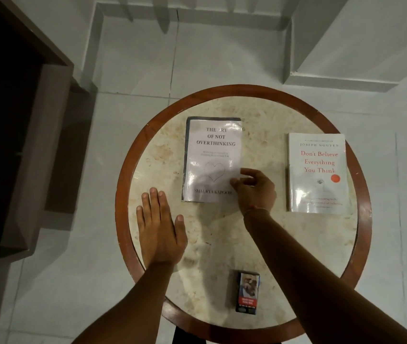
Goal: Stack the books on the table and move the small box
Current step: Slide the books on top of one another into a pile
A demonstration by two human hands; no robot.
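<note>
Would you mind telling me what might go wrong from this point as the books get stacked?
The right hand touches only the near right corner of The Art of Not Overthinking, so its glossy cover may slide or bend instead of lifting. The small box stands near the table rim between both forearms; a returning arm might knock it off. Don't Believe Everything You Think lies close to the right rim.

Round table (267, 112): pale marbled top, reddish-brown wooden rim. Flat on it: white book "The Art of Not Overthinking" (209, 150) far centre; white book "Don't Believe Everything You Think" (317, 175) right; small dark box (247, 292), apparently upright, near edge.
</note>
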